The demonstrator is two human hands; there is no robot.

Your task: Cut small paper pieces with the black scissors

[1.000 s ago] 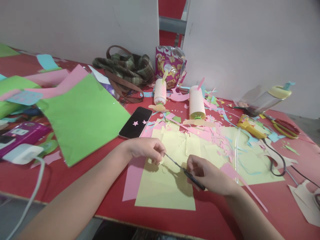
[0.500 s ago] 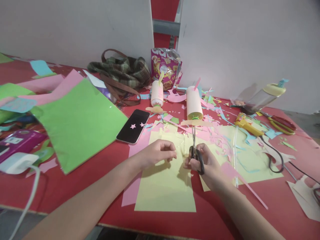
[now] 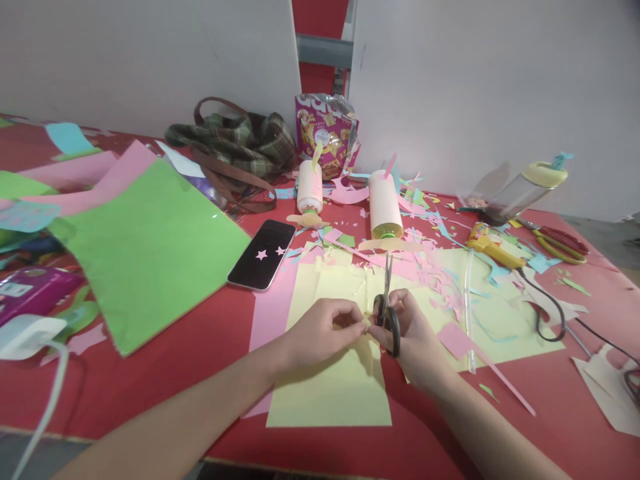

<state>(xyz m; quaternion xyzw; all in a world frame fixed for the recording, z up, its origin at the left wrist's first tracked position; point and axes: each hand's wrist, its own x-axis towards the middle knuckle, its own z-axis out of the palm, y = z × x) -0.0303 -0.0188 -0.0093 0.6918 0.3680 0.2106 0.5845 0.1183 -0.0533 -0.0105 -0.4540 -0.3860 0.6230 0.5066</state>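
Left hand pinches a tiny yellow scrap at its fingertips, just touching the right's; scrap mostly covered, shape unclear. Right hand grips black-handled scissors, blades pointing away from the wearer; can't tell if fully closed. Both over yellow sheets, pink sheet partly underneath.

Beyond: phone with two small stars on its screen. Two paper-wrapped cylinders, insides hidden by the wrap. Snack bag upright behind, contents not visible; plaid bag slumped beside it, inside not visible. Clear bottle slants at right, yellow collar, blue piece at its top, dark lower end hard to read.

Yellow glue gun right, cord running toward the right edge. Purple box and white plug cut off at left. Red tabletop shows between green sheet and left forearm, and along the front edge; the far side meets white panels.
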